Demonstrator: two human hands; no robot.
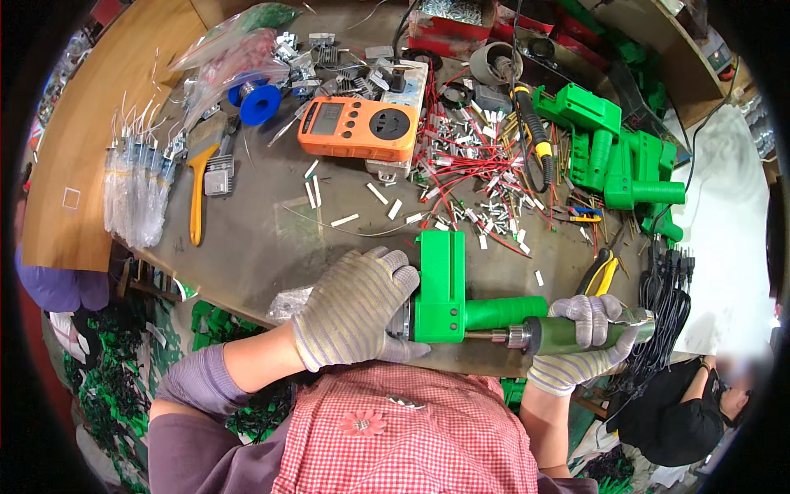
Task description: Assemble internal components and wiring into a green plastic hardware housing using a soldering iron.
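the left hand (355, 309), gloved, holds the left side of the green plastic case (439, 288) over the near part of the table (234, 263); if that hold slackened, the case could twist under the tool. to its right the bit (489, 335) of the power screwdriver (550, 336) points at the case below its handle, and a slanted push could make it skid and scar the plastic. the right hand (584, 329) is wrapped around the screwdriver, where a finger straying forward could snag its glove on a turning bit.
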